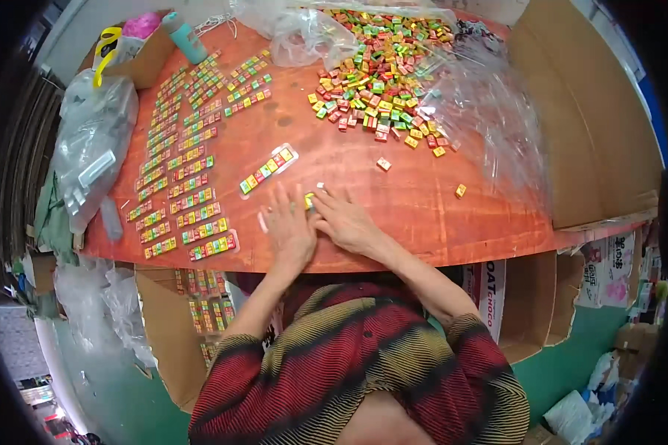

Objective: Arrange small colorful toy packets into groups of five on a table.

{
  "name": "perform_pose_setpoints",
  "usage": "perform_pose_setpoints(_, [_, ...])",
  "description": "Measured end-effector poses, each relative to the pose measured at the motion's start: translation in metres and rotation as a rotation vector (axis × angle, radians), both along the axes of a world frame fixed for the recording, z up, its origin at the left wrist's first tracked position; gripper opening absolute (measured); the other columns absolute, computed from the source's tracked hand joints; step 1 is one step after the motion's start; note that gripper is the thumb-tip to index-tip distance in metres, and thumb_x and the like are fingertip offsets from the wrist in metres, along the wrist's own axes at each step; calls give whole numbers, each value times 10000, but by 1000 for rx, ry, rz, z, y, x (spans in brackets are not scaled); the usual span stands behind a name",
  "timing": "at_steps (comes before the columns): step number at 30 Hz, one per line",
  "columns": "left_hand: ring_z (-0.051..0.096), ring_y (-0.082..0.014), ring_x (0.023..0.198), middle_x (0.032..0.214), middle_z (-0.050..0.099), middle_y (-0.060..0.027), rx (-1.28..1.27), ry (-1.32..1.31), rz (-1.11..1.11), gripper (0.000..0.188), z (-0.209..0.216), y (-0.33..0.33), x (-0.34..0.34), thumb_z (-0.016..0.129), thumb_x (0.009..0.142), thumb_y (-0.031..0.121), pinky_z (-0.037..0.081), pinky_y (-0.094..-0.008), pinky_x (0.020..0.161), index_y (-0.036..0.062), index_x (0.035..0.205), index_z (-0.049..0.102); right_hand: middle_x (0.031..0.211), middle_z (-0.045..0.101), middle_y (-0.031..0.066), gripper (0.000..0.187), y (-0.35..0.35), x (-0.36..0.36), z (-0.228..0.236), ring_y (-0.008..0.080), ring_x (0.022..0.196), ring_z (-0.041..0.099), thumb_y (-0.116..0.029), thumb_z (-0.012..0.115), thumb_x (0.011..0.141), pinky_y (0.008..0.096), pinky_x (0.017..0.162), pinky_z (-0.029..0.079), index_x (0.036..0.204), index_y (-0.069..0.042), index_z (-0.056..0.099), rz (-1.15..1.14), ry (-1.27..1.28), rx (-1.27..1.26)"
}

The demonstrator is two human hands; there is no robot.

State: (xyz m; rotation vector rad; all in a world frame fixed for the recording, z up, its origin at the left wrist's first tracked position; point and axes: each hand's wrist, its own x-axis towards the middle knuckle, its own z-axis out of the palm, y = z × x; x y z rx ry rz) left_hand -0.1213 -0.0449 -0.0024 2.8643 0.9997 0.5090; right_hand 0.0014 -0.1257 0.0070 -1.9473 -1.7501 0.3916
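Observation:
My left hand [289, 228] lies palm down near the table's front edge, its fingers stretched out and a little apart. Close beside it, my right hand [351, 225] reaches in from the right with extended fingers, and the thumbs almost meet. A small yellow box [309, 200] shows between the hands by the right fingertips. Pale plastic edges peek out beyond the fingers; whatever else lies under the hands is hidden. Just ahead, a clear plastic tray [295, 157] carries a slanted row of small yellow, green and red boxes [267, 170].
Many filled rows [191, 184] cover the table's left side. A heap of loose small boxes [382, 81] lies at the far right, beside clear plastic film [490, 111] and a cardboard wall [586, 111]. A teal bottle [188, 41] stands far left. An open carton [167, 319] sits below the edge.

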Motion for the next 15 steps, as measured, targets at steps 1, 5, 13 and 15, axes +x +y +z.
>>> perform_pose_setpoints(1, [147, -405, 1295, 1397, 173, -233, 3, -3, -4, 654, 0, 9, 1, 548, 804, 311, 131, -563, 1018, 47, 1339, 278, 1368, 313, 159, 530, 12, -3, -1, 322, 1288, 247, -270, 487, 852, 500, 1050, 138, 1287, 3, 355, 22, 39, 21])
perform_pose_setpoints(5, [186, -381, 1291, 1388, 228, -213, -46, 106, 91, 582, 13, 50, 14, 483, 853, 334, 138, -541, 1027, 64, 1335, 300, 1359, 324, 159, 515, 17, -4, -3, 318, 1295, 234, -232, 496, 859, 483, 1059, 134, 1307, -32, 342, -64, 131, 198])
perform_pose_setpoints(13, [225, -333, 1289, 1373, 310, -149, 68, 236, -49, 507, 6, 139, 29, 404, 890, 349, 128, -505, 1044, 113, 1332, 327, 1269, 420, 171, 441, -83, 25, 4, 331, 1205, 366, -191, 543, 840, 421, 1007, 288, 1240, -42, 427, -174, 223, 193])
perform_pose_setpoints(15, [222, -328, 1292, 1372, 312, -150, 73, 210, -66, 502, 5, 165, 20, 403, 891, 344, 122, -502, 1047, 116, 1332, 327, 1194, 466, 181, 404, -104, 33, 14, 329, 1120, 436, -145, 567, 816, 408, 947, 349, 1191, -33, 466, -315, 213, 209])
